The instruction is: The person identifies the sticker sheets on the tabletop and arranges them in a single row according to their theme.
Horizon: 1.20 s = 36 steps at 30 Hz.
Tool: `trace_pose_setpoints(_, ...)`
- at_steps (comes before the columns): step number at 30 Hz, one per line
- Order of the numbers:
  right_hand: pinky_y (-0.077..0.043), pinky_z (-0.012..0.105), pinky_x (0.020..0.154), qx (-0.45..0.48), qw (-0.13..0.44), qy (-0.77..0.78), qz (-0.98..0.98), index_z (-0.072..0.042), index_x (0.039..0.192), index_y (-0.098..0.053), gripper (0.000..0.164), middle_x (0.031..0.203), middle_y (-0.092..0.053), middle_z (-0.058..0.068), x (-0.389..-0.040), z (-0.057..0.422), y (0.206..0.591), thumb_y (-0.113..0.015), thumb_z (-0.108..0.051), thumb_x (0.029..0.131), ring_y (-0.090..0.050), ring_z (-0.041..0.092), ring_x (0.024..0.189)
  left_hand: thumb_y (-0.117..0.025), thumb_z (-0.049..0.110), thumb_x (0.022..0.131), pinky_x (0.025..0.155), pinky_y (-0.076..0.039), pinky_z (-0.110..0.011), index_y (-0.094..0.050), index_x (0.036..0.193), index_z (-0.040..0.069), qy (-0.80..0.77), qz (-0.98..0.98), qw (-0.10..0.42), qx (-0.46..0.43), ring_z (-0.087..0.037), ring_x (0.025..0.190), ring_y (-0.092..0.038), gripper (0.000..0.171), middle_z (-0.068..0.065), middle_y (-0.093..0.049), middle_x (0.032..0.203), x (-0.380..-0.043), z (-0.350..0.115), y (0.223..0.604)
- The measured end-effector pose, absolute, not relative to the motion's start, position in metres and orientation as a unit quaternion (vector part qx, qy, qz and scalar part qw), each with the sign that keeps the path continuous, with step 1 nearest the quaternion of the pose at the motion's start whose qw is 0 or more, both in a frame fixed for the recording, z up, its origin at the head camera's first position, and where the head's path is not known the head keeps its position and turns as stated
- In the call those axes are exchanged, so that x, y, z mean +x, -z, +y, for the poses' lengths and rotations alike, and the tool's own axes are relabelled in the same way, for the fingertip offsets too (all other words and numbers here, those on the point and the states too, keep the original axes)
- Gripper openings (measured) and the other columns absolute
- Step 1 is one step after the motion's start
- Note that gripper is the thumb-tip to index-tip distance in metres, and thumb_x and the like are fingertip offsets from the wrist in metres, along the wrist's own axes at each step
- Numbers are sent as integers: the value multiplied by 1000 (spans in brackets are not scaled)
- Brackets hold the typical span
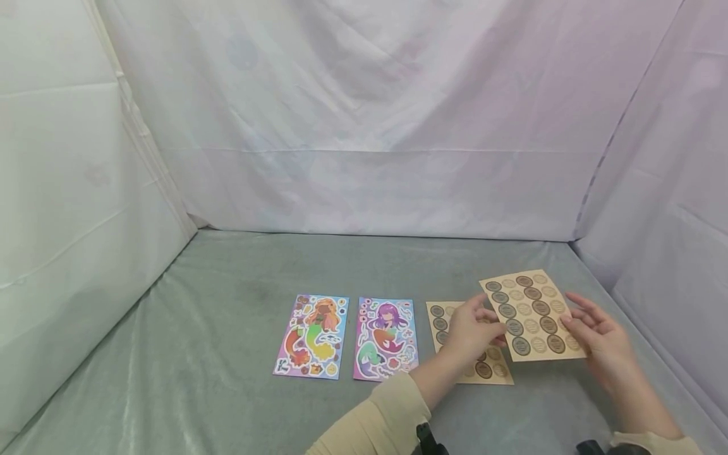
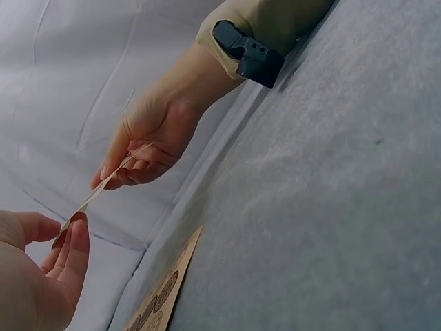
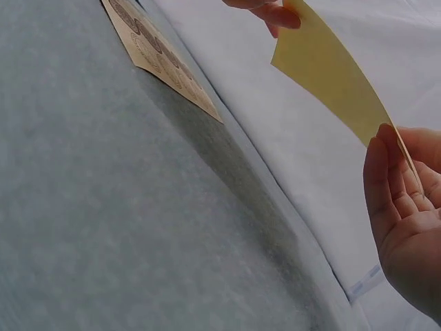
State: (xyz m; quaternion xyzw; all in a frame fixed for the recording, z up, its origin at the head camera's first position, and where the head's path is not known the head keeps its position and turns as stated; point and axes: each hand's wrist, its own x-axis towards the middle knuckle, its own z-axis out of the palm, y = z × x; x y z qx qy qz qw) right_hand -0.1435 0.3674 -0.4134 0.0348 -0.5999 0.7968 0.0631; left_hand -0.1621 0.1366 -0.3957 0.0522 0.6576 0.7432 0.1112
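A tan sticker sheet (image 1: 531,316) with rows of round dark and light stickers is held up between both hands, tilted above the table. My left hand (image 1: 471,332) pinches its left edge between thumb and fingers. At the right edge, my right hand (image 1: 603,341) pinches it the same way. In the right wrist view the sheet's plain yellowish back (image 3: 331,76) shows, bowed slightly. Beneath the left hand, a second tan sticker sheet (image 1: 500,373) of the same kind lies flat, partly hidden by that hand and the raised sheet.
Left of the tan sheets lie two colourful mermaid sticker sheets, one with a purple-haired figure (image 1: 387,338) and one with an orange-haired figure (image 1: 313,335). A grey-green cloth (image 1: 227,392) covers the table. White fabric walls (image 1: 364,126) enclose the back and sides.
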Motion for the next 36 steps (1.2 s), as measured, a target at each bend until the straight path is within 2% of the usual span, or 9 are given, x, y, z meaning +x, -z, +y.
trace_pose_setpoints(5,-55,26,59,28,62,-789,-611,-26,123,-60,46,96,-67,-2,-143,370,413,-53,9,93,-67,13,76,-71,-3,80,64,-55,-22,-48,138,9,-745,654,116,53,-20,58,-66,64,8,-66,81,-160,137,395)
trace_pose_setpoints(11,-55,25,61,38,56,-791,-608,-23,124,-62,46,97,-69,-2,-143,374,414,-53,10,93,-67,12,78,-71,-6,79,56,-55,-26,-49,137,10,-753,647,113,43,-18,56,-65,64,7,-66,78,-159,140,393)
trace_pose_setpoints(23,-54,22,61,26,55,-764,-643,-27,120,-65,45,92,-67,-3,-141,380,412,-57,7,92,-66,10,76,-71,-7,76,52,-54,-25,-49,138,21,-744,657,116,39,-16,48,-61,72,4,-64,73,-158,148,395)
trace_pose_setpoints(31,-53,24,55,-15,57,-695,-716,-33,121,-63,43,87,-66,-6,-141,387,409,-66,-3,90,-65,9,70,-70,-9,74,49,-54,-28,-47,139,22,-749,651,118,35,-14,47,-59,75,3,-62,73,-155,154,398)
trace_pose_setpoints(36,-51,24,53,-26,59,-594,-802,-39,119,-59,40,85,-64,-11,-139,393,410,-67,-11,91,-63,8,67,-69,-9,75,49,-54,-27,-45,141,20,-744,656,121,42,-14,47,-60,76,4,-61,74,-153,157,399)
